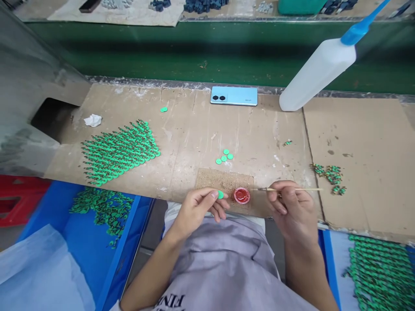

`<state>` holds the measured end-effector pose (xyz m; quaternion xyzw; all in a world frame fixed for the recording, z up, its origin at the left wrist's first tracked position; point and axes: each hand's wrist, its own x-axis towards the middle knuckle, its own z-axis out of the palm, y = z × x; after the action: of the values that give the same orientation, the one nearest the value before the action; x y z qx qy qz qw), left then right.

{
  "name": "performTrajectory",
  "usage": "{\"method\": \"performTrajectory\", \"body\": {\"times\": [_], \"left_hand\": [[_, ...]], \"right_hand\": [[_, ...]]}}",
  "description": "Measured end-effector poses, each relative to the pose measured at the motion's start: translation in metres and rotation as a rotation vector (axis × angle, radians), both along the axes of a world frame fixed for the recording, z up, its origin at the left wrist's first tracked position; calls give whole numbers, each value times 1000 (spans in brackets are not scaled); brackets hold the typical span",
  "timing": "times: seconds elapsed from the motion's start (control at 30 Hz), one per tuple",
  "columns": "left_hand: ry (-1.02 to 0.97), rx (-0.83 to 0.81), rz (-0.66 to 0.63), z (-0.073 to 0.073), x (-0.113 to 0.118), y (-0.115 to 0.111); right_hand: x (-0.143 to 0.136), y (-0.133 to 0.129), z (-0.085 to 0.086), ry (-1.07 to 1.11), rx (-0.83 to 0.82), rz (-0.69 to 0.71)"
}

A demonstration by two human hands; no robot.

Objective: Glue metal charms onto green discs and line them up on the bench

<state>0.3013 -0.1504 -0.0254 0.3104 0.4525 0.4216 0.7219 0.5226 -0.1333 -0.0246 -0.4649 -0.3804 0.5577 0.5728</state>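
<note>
The left hand (pixel 197 208) is pinching a flat, round green disc (pixel 220 195) between thumb and fingertips, no gap showing, with the other fingers curling loosely. The right hand (pixel 293 202) is gripping a thin, pale-handled paintbrush (pixel 309 189) firmly between thumb and fingers. The brush is lying nearly level, its long axis running left to right, roughly along the table's front edge; its tip is pointing left, toward the small round pot of red paint (pixel 241 195). The pot is sitting between the hands, just left of the tip; whether tip and rim are touching, cannot tell. The left hand is resting nearer the pot than the right, the brush bridging the right's wider gap. The disc, having no long axis, is facing its free edge rightward, potward. Beyond, four loose green discs (pixel 224 158) are lying on the cardboard-covered tabletop (pixel 191 138).
</note>
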Motion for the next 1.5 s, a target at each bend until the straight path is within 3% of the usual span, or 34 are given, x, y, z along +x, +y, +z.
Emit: {"method": "performTrajectory", "body": {"times": [0.13,0.3,0.47,0.93,1.3,1.5], "left_hand": [[-29,-44,31,-2,2,-1],[15,-28,76,0,2,-1],[2,23,101,0,1,-2],[54,31,17,-1,-2,-4],[108,56,-74,-15,0,-9],[107,99,-50,-17,1,-10]], "right_hand": [[-4,-7,-1,-221,112,-40],[-3,-7,-3,-614,299,61],[-4,-1,-3,-875,456,104],[-12,6,-8,-1025,597,131],[-11,5,-10,-1034,539,175],[-10,4,-10,-1053,539,173]]}}
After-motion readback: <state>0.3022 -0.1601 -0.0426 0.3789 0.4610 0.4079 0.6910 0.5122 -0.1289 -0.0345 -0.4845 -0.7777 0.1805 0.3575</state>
